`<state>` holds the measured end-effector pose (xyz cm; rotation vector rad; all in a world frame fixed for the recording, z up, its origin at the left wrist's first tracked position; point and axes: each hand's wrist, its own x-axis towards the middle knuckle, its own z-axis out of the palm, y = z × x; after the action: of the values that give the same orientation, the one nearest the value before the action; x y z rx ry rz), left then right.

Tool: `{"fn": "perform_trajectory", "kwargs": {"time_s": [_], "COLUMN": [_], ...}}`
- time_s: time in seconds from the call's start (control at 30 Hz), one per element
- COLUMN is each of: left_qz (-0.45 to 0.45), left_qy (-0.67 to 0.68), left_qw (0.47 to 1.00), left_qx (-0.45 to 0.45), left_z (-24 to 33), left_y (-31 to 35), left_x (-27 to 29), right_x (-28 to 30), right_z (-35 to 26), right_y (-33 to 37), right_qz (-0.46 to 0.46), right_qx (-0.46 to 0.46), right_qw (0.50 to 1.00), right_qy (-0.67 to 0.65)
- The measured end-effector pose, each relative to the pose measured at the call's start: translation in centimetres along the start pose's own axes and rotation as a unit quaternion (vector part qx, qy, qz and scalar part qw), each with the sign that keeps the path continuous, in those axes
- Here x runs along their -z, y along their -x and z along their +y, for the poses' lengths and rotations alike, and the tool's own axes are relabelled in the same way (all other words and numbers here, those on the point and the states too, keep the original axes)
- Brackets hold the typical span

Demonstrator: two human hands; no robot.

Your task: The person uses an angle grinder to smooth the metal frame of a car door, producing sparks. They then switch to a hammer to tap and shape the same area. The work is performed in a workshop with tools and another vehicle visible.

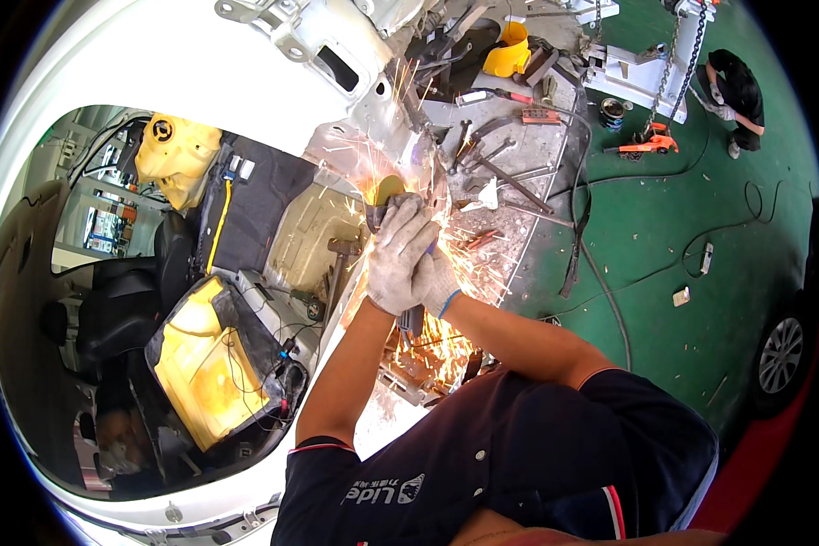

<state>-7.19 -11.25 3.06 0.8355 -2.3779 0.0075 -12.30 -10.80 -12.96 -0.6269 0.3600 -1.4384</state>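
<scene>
My left hand (397, 259), in a pale work glove, is closed over the head of an angle grinder (412, 320). Close beside it, my right hand (439, 280), gloved too, wraps round the tool's body; its fingers are partly hidden. The grinding disc (389, 189) shows beyond my left fingertips, against bare metal of a white car body (341, 136). Orange sparks fly up around the disc and stream down below my forearms. A hammer (341, 250) rests in the car's opening, left of my hands.
Right of the sparks, several hand tools (519, 187) lie on a grey surface with a yellow container (508, 50). Cables (610, 282) cross the green floor. Chains (685, 55) hang by a white frame, where another person (737, 96) bends. Car seats (123, 305) fill the left.
</scene>
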Motion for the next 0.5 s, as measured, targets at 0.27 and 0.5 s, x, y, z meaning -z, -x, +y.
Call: {"fn": "perform_trajectory", "kwargs": {"time_s": [0.27, 0.5], "left_qz": [0.013, 0.018], "left_qy": [0.015, 0.001], "left_qw": [1.0, 1.0], "left_qx": [-0.008, -0.008], "left_z": [-0.1, 0.1], "left_y": [-0.3, -0.3], "left_x": [0.0, 0.0], "right_x": [-1.0, -0.5], "right_z": [-2.1, -0.7], "right_y": [0.6, 0.3], "right_qz": [-0.004, -0.023], "right_qx": [0.062, 0.135], "right_qw": [0.951, 0.956], "right_qy": [0.302, 0.258]}}
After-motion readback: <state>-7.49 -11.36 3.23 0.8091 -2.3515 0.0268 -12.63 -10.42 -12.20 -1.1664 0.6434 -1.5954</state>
